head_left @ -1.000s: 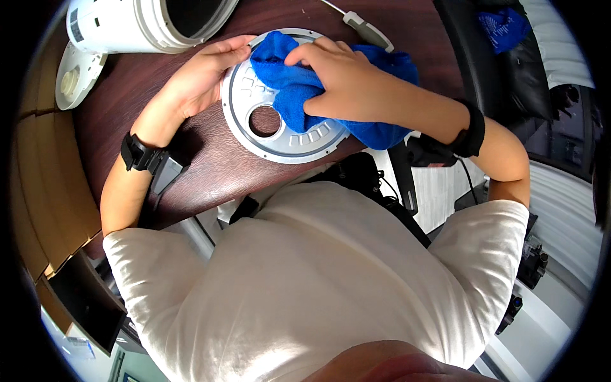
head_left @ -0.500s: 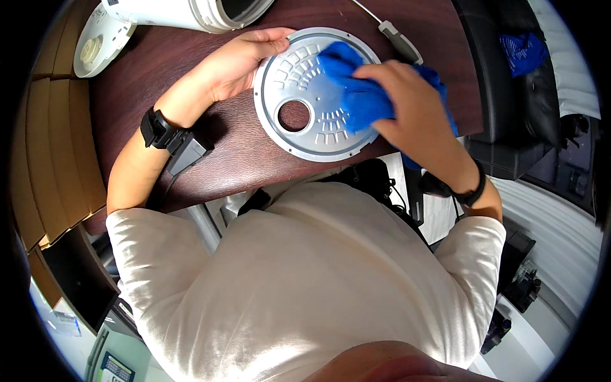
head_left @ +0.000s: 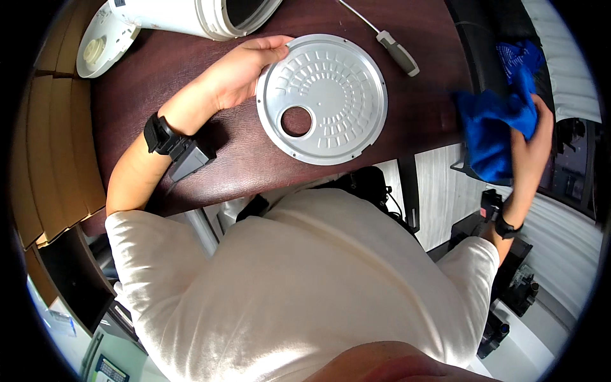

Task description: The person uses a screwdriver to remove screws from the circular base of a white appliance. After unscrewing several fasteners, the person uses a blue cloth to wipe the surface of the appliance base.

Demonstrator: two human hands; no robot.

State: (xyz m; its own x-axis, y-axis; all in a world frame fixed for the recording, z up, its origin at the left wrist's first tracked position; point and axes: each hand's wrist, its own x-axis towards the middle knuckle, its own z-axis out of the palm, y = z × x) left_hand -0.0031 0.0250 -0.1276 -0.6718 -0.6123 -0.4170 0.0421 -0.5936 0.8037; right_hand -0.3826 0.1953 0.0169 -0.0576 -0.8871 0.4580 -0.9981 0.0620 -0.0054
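A round silver metal disc (head_left: 337, 95), with rings of raised slots and one large round hole, lies at the near edge of the dark red-brown table. My left hand (head_left: 245, 70) grips its upper left rim, thumb on top and the other fingers partly hidden below. Off to the right, past the table's edge, my right hand (head_left: 534, 137) is closed on a blue cloth (head_left: 493, 121) that hangs down from it. That hand is slightly blurred, and some of its fingers are behind the cloth.
A screwdriver (head_left: 398, 53) with a grey-white handle lies beyond the disc. At the far left are a white cylindrical housing (head_left: 172, 16) and a white round lid (head_left: 114, 38). Cardboard boxes (head_left: 60, 146) stand along the left. Another blue cloth (head_left: 519, 54) rests on the black seat at right.
My right hand has lifted the blue cloth off the disc and swung right, beyond the table. The disc's whole face now shows. My left hand keeps its hold.
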